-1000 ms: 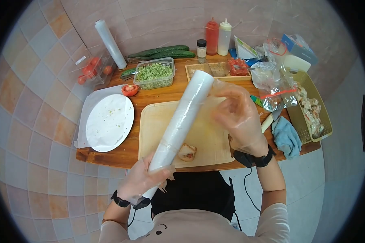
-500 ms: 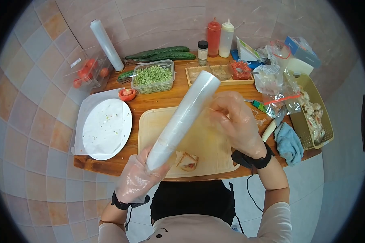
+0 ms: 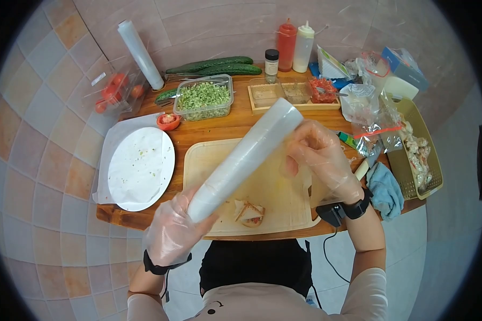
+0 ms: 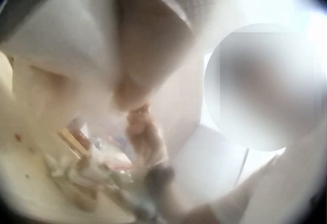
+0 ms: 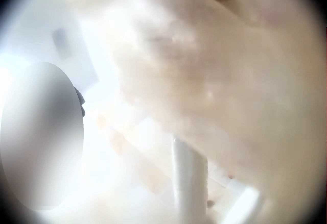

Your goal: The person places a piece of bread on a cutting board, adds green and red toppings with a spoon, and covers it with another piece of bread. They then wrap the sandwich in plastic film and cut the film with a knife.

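Roll tilt, head view: leaning further over than a moment ago, the film roll (image 3: 241, 160) has its upper end shifted rightward; its lower end has moved slightly left with the left hand (image 3: 171, 230).
Left grip: fingers wrapped round the roll's lower end.
Right grip: the right hand (image 3: 326, 160) has bent fingers beside the upper end; whether they pinch a film edge cannot be told.
Roll position: aslant above the cutting board (image 3: 284, 208), between the hands.
Handling: probably best done with the lower end held firmly and the loose edge found by light fingertip strokes; slick gloves may slip, and a slanted pull could split or bunch the film.
Film: glossy, translucent white, wound into a long smooth cylinder.
Gloves: thin clear plastic, loose and wrinkled.
Sandwich: the cut sandwich (image 3: 249, 213), browned and angular, lies near the pale board's front edge.
Left wrist view: the right hand (image 4: 145, 134) appears beyond blurred pale shapes; contact is unclear.
Right wrist view: a white cylinder (image 5: 190, 183) stands below the blurred hand; which roll it is cannot be told.
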Available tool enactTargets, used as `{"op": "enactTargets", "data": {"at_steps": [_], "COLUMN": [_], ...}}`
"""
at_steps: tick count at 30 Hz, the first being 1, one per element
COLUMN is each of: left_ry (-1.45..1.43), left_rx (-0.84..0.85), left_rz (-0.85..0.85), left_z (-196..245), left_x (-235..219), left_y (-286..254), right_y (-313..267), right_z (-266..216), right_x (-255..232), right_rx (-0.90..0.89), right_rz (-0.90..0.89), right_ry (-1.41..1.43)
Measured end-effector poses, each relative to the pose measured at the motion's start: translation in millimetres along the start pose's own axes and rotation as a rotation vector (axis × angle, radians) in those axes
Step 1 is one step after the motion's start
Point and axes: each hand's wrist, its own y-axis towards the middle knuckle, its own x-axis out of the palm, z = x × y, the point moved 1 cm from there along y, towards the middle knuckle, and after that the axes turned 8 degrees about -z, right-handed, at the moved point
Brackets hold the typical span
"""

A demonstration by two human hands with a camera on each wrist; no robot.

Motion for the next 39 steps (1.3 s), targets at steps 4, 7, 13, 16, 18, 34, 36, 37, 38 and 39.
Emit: {"op": "enactTargets", "data": {"at_steps": [4, 7, 13, 16, 18, 34, 36, 37, 38, 39], "left_ry": [0.515, 0.671, 0.584, 0.388, 0.175, -1.052, -1.136, -1.077, -1.02, -0.964], "left_rx": [0.056, 0.119, 0.101, 0.04, -0.079, -0.321, -0.321, -0.298, -0.278, -0.258], "left_rz": [0.271, 0.288, 0.214, 0.186, 0.125, -0.468, -0.488, -0.447, -0.408, -0.371], "left_z": [-5, -9, -3, 0, 0, -35, -40, -40, -39, -36], "left_x": [3, 2, -8, -20, -23, -7, -5, -4, -2, 1], "left_y": [0, 2, 7, 11, 14, -13, -15, -14, -13, -13], "right_y": [6, 8, 8, 7, 6, 15, 19, 22, 24, 26], "right_z": [-10, -21, -8, -1, -4, -13, -14, -14, -13, -11], "right_x": [7, 9, 5, -3, -3, 25, 28, 28, 28, 30], "right_rx": [0.058, 0.149, 0.105, 0.067, 0.035, 0.236, 0.228, 0.229, 0.232, 0.236], "right_rz": [0.155, 0.107, 0.117, 0.159, 0.177, 0.063, 0.054, 0.054, 0.056, 0.073], "right_ry": [-0.031, 0.015, 0.077, 0.127, 0.199, 0.224, 0.207, 0.191, 0.176, 0.164]}}
